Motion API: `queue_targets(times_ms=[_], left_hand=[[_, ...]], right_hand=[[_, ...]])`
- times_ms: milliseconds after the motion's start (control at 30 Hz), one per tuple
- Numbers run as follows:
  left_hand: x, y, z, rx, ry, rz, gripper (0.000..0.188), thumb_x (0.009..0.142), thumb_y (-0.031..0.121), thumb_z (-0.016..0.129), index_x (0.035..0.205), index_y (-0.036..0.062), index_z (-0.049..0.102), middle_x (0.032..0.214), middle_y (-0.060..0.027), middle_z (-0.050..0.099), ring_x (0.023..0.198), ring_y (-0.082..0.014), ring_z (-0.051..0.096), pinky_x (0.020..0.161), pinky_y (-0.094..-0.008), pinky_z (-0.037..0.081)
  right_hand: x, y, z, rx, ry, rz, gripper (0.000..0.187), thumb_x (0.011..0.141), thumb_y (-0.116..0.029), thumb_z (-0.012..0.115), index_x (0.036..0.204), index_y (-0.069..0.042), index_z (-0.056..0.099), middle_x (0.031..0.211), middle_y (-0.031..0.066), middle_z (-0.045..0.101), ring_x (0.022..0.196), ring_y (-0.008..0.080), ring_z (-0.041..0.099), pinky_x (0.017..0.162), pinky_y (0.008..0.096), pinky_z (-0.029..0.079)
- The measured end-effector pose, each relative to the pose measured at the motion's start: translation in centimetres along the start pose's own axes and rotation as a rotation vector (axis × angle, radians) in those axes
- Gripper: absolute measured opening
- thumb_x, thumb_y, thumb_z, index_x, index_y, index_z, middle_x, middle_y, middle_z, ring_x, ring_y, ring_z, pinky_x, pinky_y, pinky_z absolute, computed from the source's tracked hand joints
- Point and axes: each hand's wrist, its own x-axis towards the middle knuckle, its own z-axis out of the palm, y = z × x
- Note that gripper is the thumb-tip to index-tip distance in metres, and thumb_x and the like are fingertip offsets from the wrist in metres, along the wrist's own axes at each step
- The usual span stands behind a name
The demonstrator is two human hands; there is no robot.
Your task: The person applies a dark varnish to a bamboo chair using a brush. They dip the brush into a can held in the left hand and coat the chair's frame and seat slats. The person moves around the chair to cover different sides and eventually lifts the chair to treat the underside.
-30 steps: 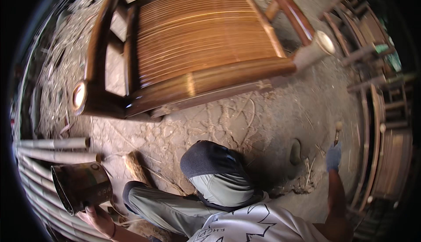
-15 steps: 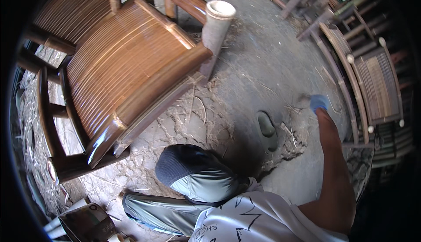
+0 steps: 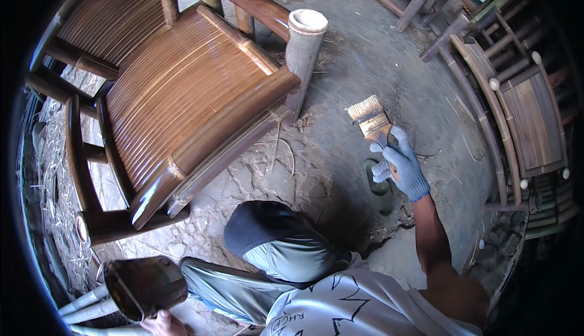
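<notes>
My right hand (image 3: 398,164), in a blue-grey knit glove, grips a flat paintbrush (image 3: 371,120) with pale bristles and a stained ferrule, raised over the dirt floor to the right of a glossy brown bamboo chair (image 3: 182,98). The brush points up and left toward the chair's front post (image 3: 303,56). At the lower left my bare left hand (image 3: 161,324) holds a dark, stained tin can (image 3: 146,287) by its base. My bent knee (image 3: 267,238) in grey-green trousers sits between the two hands.
Cracked dirt floor (image 3: 340,153) strewn with bamboo shavings. A dark sandal (image 3: 378,189) lies under my right hand. More bamboo chairs (image 3: 517,117) stand along the right side and at the top right. Loose bamboo poles (image 3: 85,305) lie at the lower left.
My right hand has come in from the far right toward the chair, and the paintbrush now shows clearly. The view has swung a little, with the can back in sight at lower left.
</notes>
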Motion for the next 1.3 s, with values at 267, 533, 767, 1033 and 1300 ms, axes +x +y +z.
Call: queue_targets(times_ms=[267, 533, 767, 1033, 1300], left_hand=[[-0.8, 1.0, 9.8, 0.025, -0.096, -0.019, 0.101, 0.065, 0.052, 0.089, 0.132, -0.0087, 0.044, 0.123, -0.0154, 0.057, 0.108, -0.0233, 0.055, 0.097, -0.0384, 0.044], [0.3, 1.6, 15.4, -0.102, -0.279, -0.072, 0.103, 0.062, 0.042, 0.094, 0.138, -0.0056, 0.043, 0.126, -0.0149, 0.057, 0.111, -0.0235, 0.056, 0.098, -0.0375, 0.046], [0.3, 0.7, 18.8, -0.020, -0.395, -0.049, 0.094, 0.061, 0.029, 0.096, 0.133, -0.0056, 0.046, 0.122, -0.0146, 0.059, 0.108, -0.0223, 0.056, 0.098, -0.0370, 0.046], [-1.0, 0.7, 23.3, -0.031, -0.455, -0.042, 0.107, 0.053, 0.040, 0.099, 0.135, -0.0024, 0.044, 0.125, -0.0138, 0.058, 0.115, -0.0240, 0.057, 0.102, -0.0384, 0.045], [-2.3, -0.6, 22.7, -0.065, -0.396, -0.120, 0.105, 0.052, 0.040, 0.098, 0.132, -0.0028, 0.046, 0.123, -0.0135, 0.060, 0.112, -0.0240, 0.058, 0.100, -0.0373, 0.046]], right_hand=[[-2.9, -0.3, 2.2, 0.049, -0.078, 0.102, 0.034, 0.096, -0.014, 0.052, 0.129, -0.004, 0.051, 0.100, 0.0216, 0.063, 0.078, 0.0323, 0.069, 0.067, 0.0433, 0.061], [-2.5, 4.5, 0.8, 0.369, -0.251, 0.293, 0.038, 0.097, -0.023, 0.058, 0.131, -0.006, 0.053, 0.111, 0.0216, 0.065, 0.094, 0.0328, 0.068, 0.079, 0.0434, 0.058], [-2.2, 8.8, -1.2, -1.442, 0.174, -0.467, 0.022, 0.082, -0.025, 0.078, 0.095, -0.009, 0.070, 0.084, 0.0088, 0.068, 0.070, 0.0244, 0.066, 0.065, 0.0365, 0.051], [4.6, 5.6, -5.0, 0.238, 0.127, -0.069, 0.041, 0.097, -0.032, 0.062, 0.120, 0.000, 0.053, 0.118, 0.0150, 0.061, 0.105, 0.0247, 0.064, 0.093, 0.0421, 0.052], [7.8, 13.3, 3.9, 0.827, -0.127, 0.073, 0.039, 0.096, -0.021, 0.058, 0.128, 0.000, 0.054, 0.127, 0.0127, 0.061, 0.116, 0.0246, 0.059, 0.103, 0.0396, 0.048]])
